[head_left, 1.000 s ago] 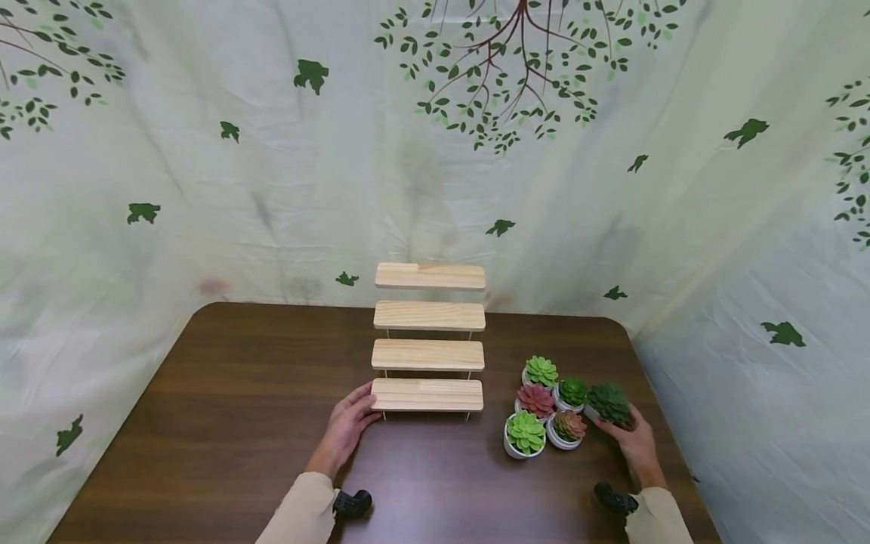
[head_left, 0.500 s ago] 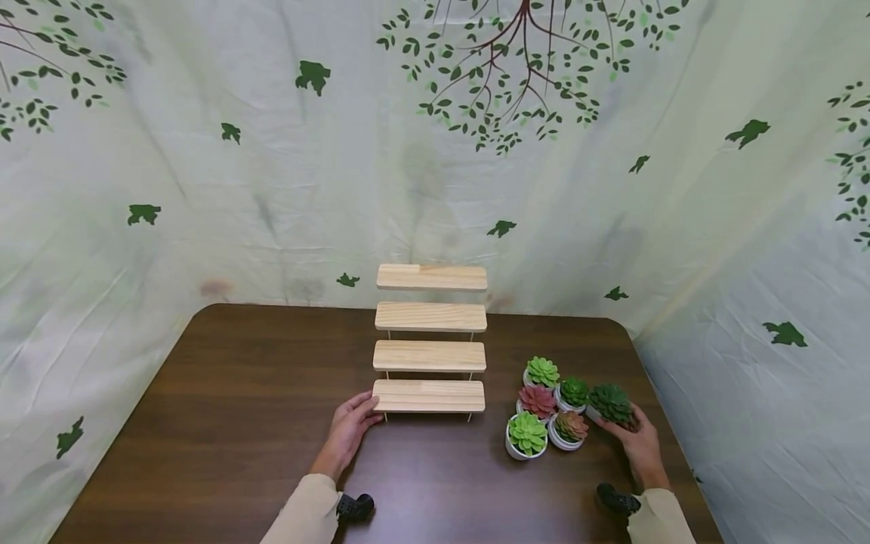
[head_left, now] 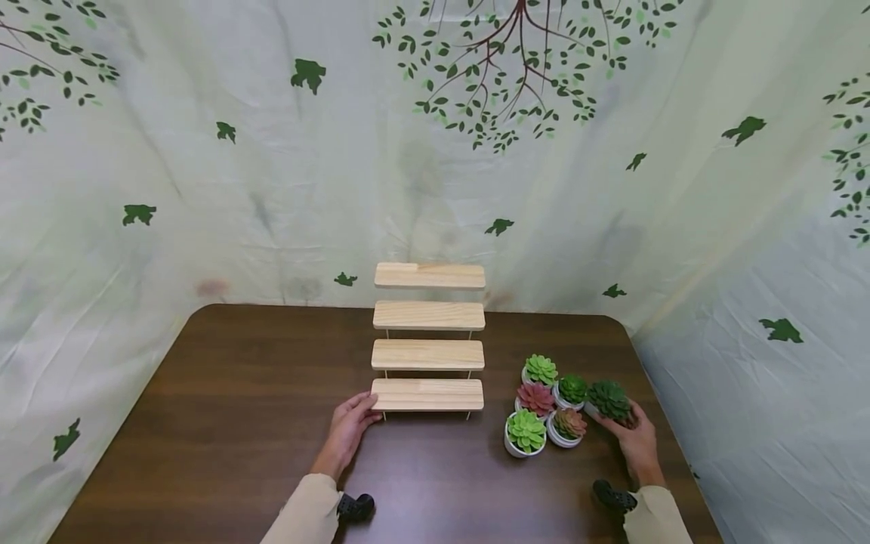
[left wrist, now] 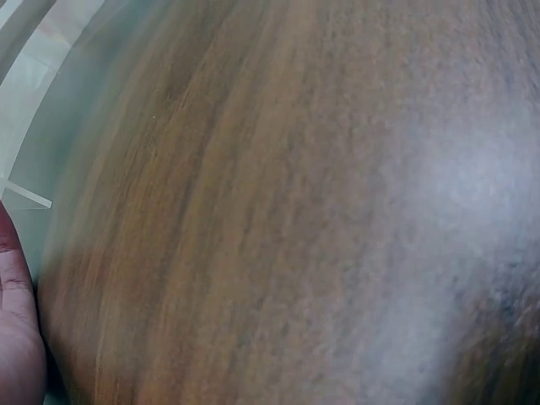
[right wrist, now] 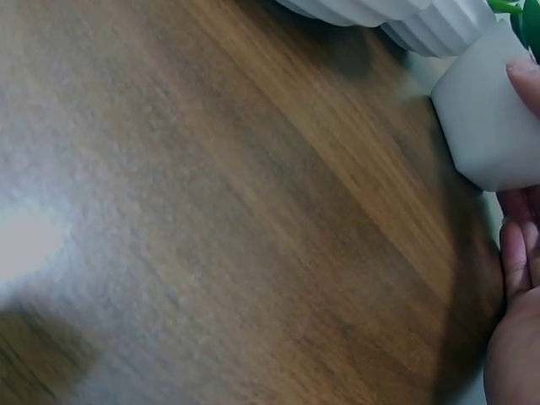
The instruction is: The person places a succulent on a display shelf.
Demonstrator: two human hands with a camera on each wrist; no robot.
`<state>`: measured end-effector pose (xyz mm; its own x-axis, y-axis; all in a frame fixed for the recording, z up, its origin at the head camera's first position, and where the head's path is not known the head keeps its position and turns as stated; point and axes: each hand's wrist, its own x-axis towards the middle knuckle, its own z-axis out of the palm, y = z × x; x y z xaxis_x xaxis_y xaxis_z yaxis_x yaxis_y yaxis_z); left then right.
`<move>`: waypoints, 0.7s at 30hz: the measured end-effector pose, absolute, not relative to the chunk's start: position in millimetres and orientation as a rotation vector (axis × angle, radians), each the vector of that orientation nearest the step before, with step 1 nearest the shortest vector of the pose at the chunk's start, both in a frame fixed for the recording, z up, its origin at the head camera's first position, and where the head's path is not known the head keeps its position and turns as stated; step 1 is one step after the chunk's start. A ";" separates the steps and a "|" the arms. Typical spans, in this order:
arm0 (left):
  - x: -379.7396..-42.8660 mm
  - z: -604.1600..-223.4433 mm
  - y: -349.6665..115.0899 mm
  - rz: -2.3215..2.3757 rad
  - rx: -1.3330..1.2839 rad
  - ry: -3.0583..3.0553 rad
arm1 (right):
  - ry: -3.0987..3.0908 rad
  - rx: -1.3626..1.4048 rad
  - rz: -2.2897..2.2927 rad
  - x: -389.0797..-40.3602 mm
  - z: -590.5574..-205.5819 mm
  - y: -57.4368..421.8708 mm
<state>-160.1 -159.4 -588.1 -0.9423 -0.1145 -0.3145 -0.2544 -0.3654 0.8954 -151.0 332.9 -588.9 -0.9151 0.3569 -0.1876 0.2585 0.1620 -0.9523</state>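
Observation:
My left hand (head_left: 350,431) is at the left end of the lowest board of a four-step wooden display stand (head_left: 428,394), fingertips at the board's edge and thumb below, holding it. Only the side of that hand (left wrist: 18,337) shows in the left wrist view. My right hand (head_left: 639,446) grips the small pot of a dark green artificial succulent (head_left: 609,400), at the right of a cluster of potted succulents. In the right wrist view the thumb lies against the smooth white pot (right wrist: 485,118); other fingers are partly hidden behind and below it.
Several more succulents in white pots stand close together: light green (head_left: 541,369), pink (head_left: 535,399), green (head_left: 572,389), reddish (head_left: 569,425) and another light green (head_left: 526,432). The brown table (head_left: 245,393) ends near a leaf-printed curtain (head_left: 421,189).

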 end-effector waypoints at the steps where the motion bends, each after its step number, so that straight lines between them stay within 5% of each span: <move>1: -159.5 -588.2 -159.2 2.477 -0.501 1.722 | -2.330 -0.619 1.885 -151.1 -588.8 332.7; 21: -157.4 -586.3 -159.2 2.482 -0.500 1.694 | -2.253 -0.679 1.822 -156.8 -568.8 325.5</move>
